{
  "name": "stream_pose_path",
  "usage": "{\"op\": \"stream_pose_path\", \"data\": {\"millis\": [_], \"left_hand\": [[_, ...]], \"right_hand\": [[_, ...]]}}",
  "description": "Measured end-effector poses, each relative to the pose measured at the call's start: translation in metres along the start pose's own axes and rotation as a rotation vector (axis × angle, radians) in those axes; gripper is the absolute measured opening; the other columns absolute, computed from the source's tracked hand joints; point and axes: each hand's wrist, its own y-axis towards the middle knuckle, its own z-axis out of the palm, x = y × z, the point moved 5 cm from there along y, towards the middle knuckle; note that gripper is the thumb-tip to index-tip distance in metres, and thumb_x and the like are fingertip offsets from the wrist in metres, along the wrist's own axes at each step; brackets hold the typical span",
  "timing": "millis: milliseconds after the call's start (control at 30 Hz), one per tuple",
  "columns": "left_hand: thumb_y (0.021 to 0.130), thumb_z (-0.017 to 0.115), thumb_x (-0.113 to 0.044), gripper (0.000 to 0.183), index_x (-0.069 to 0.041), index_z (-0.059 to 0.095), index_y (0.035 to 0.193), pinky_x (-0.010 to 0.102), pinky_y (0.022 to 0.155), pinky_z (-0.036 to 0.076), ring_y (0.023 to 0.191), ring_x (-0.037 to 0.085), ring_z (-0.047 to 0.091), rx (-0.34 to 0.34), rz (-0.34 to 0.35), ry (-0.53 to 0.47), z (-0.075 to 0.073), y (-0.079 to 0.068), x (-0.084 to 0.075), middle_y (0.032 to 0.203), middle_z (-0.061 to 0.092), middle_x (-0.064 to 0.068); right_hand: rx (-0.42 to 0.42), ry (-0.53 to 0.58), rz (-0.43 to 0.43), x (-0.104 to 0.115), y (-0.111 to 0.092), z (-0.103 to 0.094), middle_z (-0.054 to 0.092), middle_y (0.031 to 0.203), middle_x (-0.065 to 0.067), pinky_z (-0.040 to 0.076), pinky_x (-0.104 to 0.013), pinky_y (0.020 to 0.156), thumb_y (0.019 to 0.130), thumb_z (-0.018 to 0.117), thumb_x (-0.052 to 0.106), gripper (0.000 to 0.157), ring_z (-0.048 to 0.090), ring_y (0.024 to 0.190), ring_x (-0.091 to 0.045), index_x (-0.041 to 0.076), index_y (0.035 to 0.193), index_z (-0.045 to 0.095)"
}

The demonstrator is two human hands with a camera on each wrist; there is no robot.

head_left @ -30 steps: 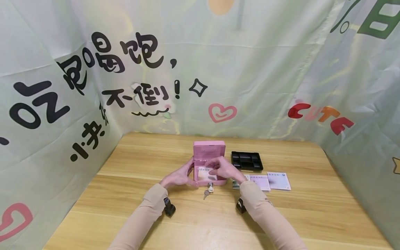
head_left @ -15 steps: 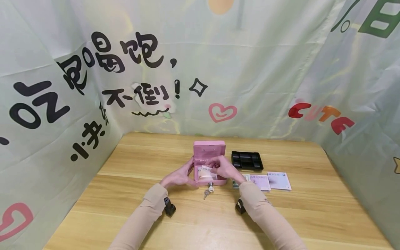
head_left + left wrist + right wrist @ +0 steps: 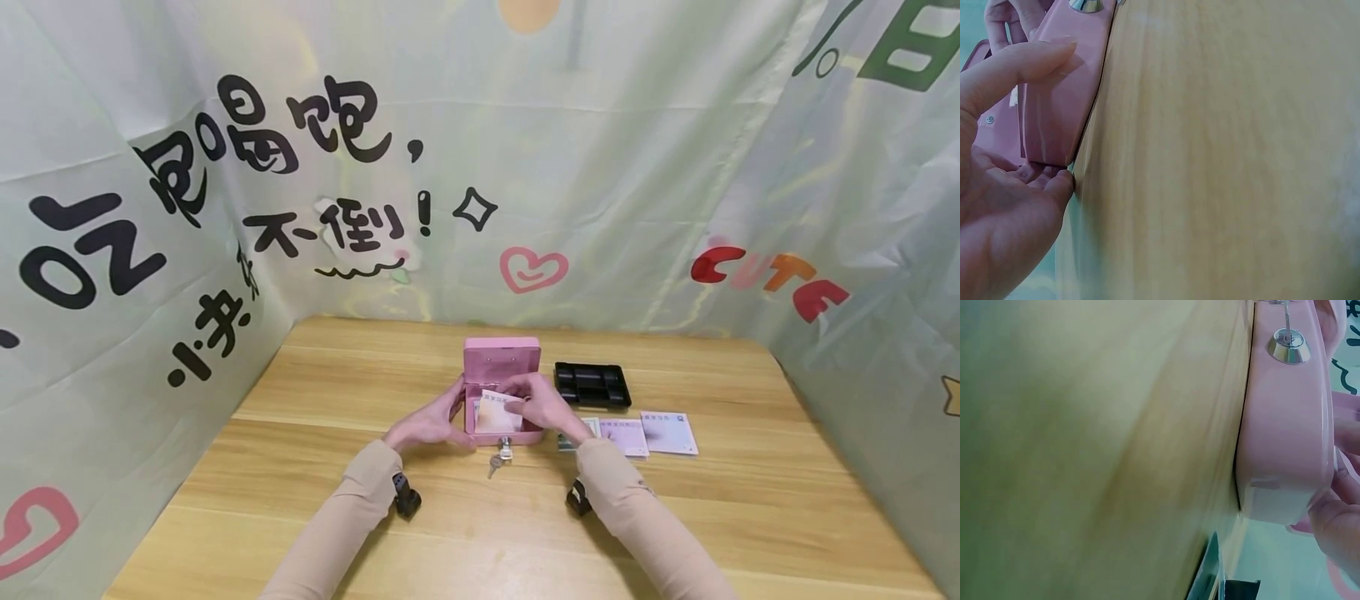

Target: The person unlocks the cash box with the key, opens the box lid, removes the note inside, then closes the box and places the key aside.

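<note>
Nearest, two beige sleeves (image 3: 337,517) reach in over the wooden table (image 3: 480,533), a small black device (image 3: 406,497) at the left wrist; beyond them a key (image 3: 494,465) hangs by the silver lock (image 3: 1289,347) on the front of the pink box (image 3: 1282,444); the left hand (image 3: 429,421) grips the box's left end, thumb spread along the front wall, fingers bent against the side; the right hand (image 3: 546,406) reaches over the right side, thumb and fingers pinching a pale banknote (image 3: 497,411), which stands tilted inside the box before the raised lid (image 3: 501,362); to the right lie greenish notes (image 3: 566,440), purple notes (image 3: 624,438) and lilac notes (image 3: 669,433); behind these sits a black compartment tray (image 3: 592,407); farthest hangs a printed cloth (image 3: 637,183) with lettering and a pink heart (image 3: 533,270).
</note>
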Motion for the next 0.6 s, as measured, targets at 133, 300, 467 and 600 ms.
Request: {"op": "stream_pose_path", "data": {"millis": [133,300,467,600], "left_hand": [[0.068,0.083,0.0,0.133,-0.014,-0.009,0.162,0.049,0.131,0.008,0.158,0.034,0.007,0.007,0.001,-0.001,0.0,0.0,0.0,0.171,0.002,0.016],[0.069,0.084,0.0,0.133,-0.012,-0.01,0.162,0.049,0.131,0.007,0.158,0.035,0.005,-0.008,-0.01,-0.008,0.0,0.0,0.001,0.171,0.0,0.018],[0.07,0.084,-0.001,0.132,-0.013,-0.01,0.162,0.05,0.131,0.009,0.158,0.035,0.006,-0.008,-0.015,-0.021,0.001,0.0,0.002,0.171,0.0,0.019],[0.07,0.084,0.001,0.131,-0.013,-0.009,0.162,0.049,0.131,0.009,0.158,0.034,0.006,-0.001,-0.005,-0.031,0.001,0.0,0.002,0.171,0.001,0.018]], "right_hand": [[-0.05,0.02,0.02,0.001,-0.004,-0.004,0.075,0.095,-0.016,0.059,-0.024,0.075,0.086,0.071,-0.001,0.025,0.069,0.083,-0.017,-0.003,0.111,0.072],[-0.127,0.04,0.041,0.002,-0.008,-0.008,0.075,0.104,-0.021,0.059,-0.023,0.073,0.087,0.07,0.0,0.026,0.073,0.088,-0.025,-0.003,0.113,0.071],[-0.205,0.037,0.037,0.001,-0.009,-0.012,0.076,0.101,-0.02,0.057,-0.02,0.071,0.087,0.07,-0.001,0.025,0.074,0.086,-0.024,-0.002,0.111,0.072],[-0.256,0.069,0.02,0.002,-0.012,-0.017,0.076,0.101,-0.021,0.061,-0.023,0.074,0.088,0.07,-0.001,0.026,0.074,0.088,-0.027,-0.003,0.113,0.072]]}}
